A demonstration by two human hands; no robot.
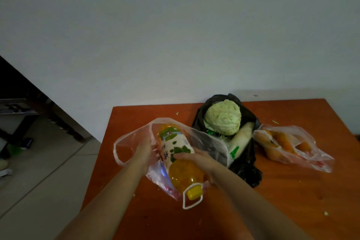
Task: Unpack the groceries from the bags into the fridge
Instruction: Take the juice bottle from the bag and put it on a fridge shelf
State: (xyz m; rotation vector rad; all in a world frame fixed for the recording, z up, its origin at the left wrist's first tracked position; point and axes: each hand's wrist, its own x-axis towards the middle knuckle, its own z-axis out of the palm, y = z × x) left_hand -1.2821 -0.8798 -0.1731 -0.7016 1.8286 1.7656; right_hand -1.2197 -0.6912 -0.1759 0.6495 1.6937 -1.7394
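A large bottle of orange liquid [180, 163] with a yellow cap and a white carry handle lies tilted in a clear plastic bag [132, 142] on the wooden table [292, 191], cap towards me. My right hand [196, 159] grips the bottle around its middle. My left hand [145, 152] holds the bag's edge beside the bottle. Behind them a black bag [247, 171] holds a pale green cabbage [223, 117] and a white radish [241, 135]. To the right lies a second clear bag with orange fruit [286, 144].
The table stands against a grey-white wall [175, 35]. Left of the table is a tiled floor [48, 171], with dark furniture at the far left [29, 107]. Small vegetable scraps [326, 213] dot the tabletop.
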